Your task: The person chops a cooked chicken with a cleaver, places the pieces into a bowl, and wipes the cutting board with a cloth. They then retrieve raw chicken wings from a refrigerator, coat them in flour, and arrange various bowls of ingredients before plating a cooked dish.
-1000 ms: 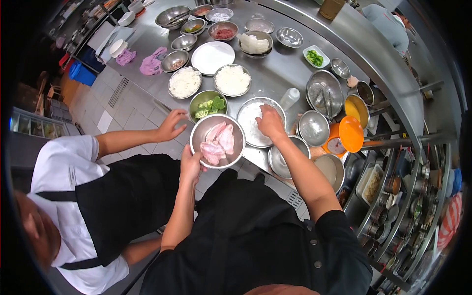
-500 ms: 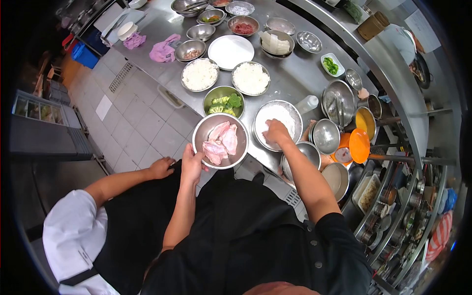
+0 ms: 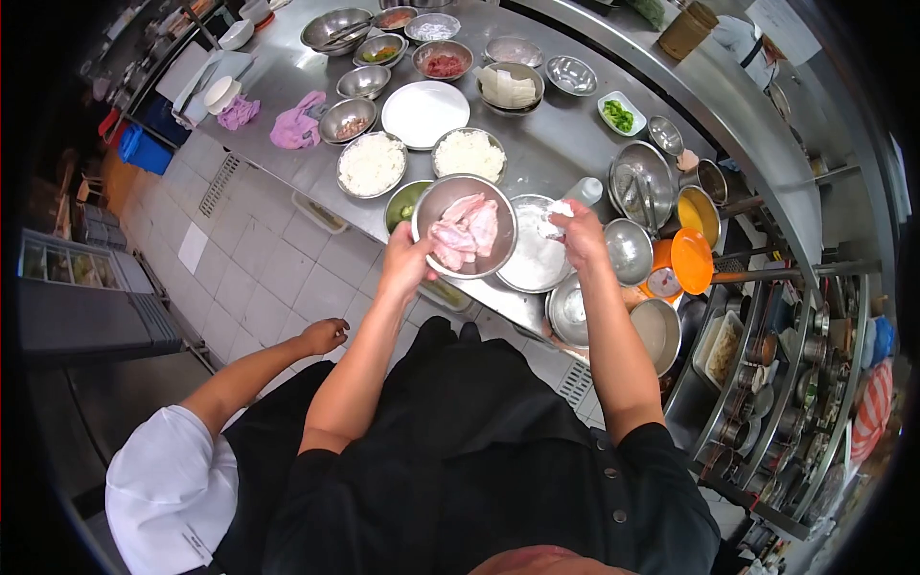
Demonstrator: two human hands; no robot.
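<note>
My left hand (image 3: 406, 261) is closed on the rim of a metal bowl (image 3: 500, 251), holding it up over the table's edge. Several pieces of raw chicken (image 3: 466, 231), apparently wings, lie inside. My right hand (image 3: 583, 236) has its fingers closed around a clump of white powder (image 3: 556, 219). Below it and to the left is a bowl of the same white powder (image 3: 533, 263), partly hidden by the chicken bowl. Behind the held bowl, a bowl of broccoli (image 3: 403, 204) is mostly covered. Two bowls of white rice (image 3: 372, 165) stand just beyond.
A white plate (image 3: 425, 114) and several metal bowls of ingredients stand farther back on the steel table. A clear bottle (image 3: 586, 191), an orange lid (image 3: 691, 261) and stacked bowls (image 3: 567, 311) are at the right. A co-worker's hand (image 3: 324, 336) is at my left.
My left hand has moved the chicken bowl to the right, closer to the powder bowl. My right hand has risen out of the powder with a clump. The co-worker's hand has shifted slightly.
</note>
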